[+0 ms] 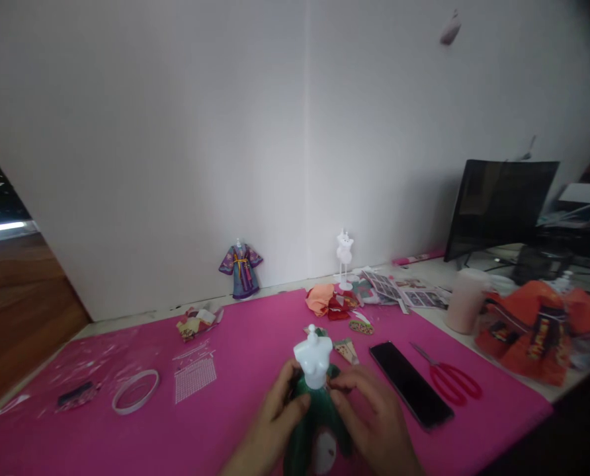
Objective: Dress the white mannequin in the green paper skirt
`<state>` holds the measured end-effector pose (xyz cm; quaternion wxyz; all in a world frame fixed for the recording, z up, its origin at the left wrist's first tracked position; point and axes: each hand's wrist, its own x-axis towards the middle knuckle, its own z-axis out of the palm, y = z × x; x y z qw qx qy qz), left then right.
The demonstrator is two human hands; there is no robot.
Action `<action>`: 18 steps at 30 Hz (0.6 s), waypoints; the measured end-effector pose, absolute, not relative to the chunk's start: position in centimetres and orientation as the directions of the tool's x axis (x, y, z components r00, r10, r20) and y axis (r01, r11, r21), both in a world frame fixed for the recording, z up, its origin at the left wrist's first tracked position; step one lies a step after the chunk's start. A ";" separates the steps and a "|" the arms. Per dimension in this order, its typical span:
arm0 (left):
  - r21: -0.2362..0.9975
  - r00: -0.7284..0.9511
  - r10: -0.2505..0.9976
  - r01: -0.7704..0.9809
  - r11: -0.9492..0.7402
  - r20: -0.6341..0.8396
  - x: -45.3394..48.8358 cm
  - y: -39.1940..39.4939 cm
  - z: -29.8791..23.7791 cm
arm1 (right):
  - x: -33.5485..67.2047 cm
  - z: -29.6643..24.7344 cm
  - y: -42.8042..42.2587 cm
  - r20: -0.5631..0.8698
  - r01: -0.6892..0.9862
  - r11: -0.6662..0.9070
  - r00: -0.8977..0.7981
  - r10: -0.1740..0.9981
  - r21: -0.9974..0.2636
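Note:
A small white doll mannequin (315,357) stands upright in front of me, its bare bust showing. Green fabric (297,446), which looks like a doll skirt, wraps it at the waist and hangs down. My left hand (275,416) pinches the fabric on the left side of the waist, thumb in front. On the right side, my right hand (374,420) grips the same fabric between thumb and fingers. A pale oval patch (325,452), perhaps the mannequin's base, shows below between the hands.
Right of my hands lie a black phone (409,383) and red-handled scissors (451,380). Fabric scraps (332,302) and another white mannequin (344,254) are behind. A purple-robed mannequin (241,270) leans near the wall. At left are a tape roll (135,391) and a bead sheet (196,378).

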<state>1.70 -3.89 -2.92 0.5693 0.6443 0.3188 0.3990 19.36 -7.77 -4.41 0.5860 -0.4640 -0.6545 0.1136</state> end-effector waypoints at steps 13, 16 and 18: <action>0.880 0.424 0.839 0.170 -0.443 0.340 3.5 -2.4 -2.5 | 20.6 -3.0 -5.7 0.625 0.325 0.585 0.027 0.780 -0.744; 0.887 0.416 0.849 0.176 -0.426 0.325 3.8 -1.8 -2.5 | 21.0 -3.5 -5.3 0.684 0.442 0.615 -0.005 0.729 -0.653; 0.890 0.413 0.850 0.169 -0.423 0.326 4.2 -1.5 -2.4 | 21.0 -3.8 -5.2 0.719 0.490 0.619 0.021 0.695 -0.613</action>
